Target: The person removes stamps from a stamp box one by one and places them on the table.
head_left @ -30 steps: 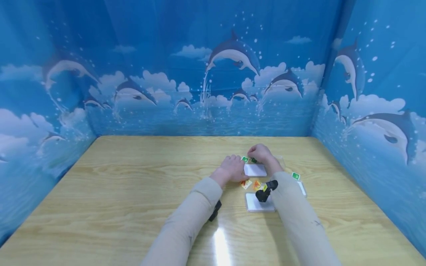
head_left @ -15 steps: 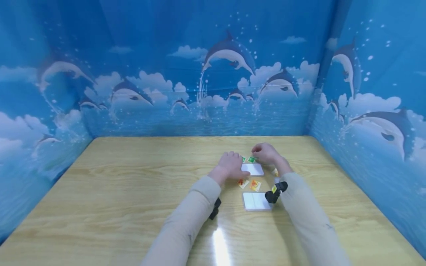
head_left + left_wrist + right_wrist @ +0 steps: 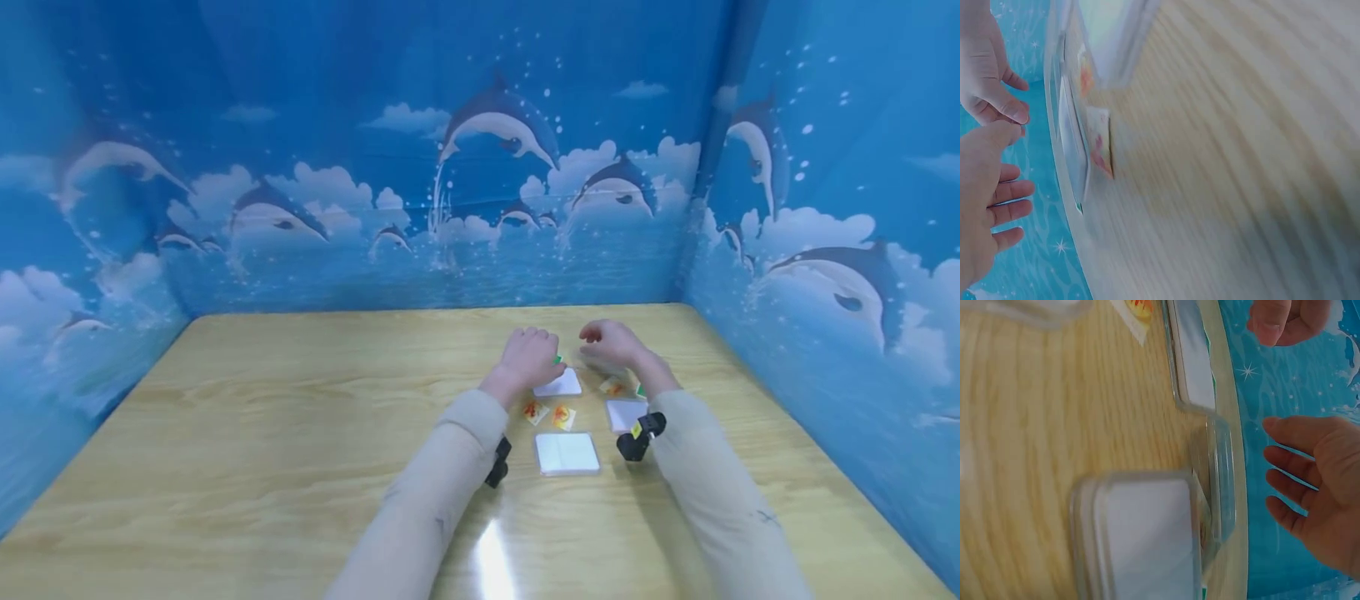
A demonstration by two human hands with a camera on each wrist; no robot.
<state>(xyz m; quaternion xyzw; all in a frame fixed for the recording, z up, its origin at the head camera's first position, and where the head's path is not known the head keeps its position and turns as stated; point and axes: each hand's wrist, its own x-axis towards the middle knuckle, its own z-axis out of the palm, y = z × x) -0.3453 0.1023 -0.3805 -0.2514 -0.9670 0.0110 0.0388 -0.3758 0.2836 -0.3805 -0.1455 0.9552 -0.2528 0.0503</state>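
In the head view my left hand (image 3: 531,358) is over the left end of the far white card stack (image 3: 558,383), fingers bent downward. The left wrist view shows its fingers loosely bent, with nothing visible in them. To the right, my right hand (image 3: 611,343) hovers above the table with nothing between its thumb and fingers; the right wrist view shows these fingers apart and relaxed (image 3: 1329,481). A clear plastic case part (image 3: 1222,481) lies below it. Two orange picture cards (image 3: 563,417) lie in front of the far stack. A green card (image 3: 558,359) is mostly hidden behind my left hand.
A second white stack in a clear case (image 3: 567,453) lies nearest me, and a third white stack (image 3: 626,414) to its right. Another orange card (image 3: 615,387) and a green card (image 3: 640,390) lie near my right forearm. Dolphin-print curtains (image 3: 420,208) border the wooden table.
My right hand has left the green cards behind the far stack and moved right, fingers parting. My left hand has turned, and its thumb no longer shows across the stack. The head view has shifted.
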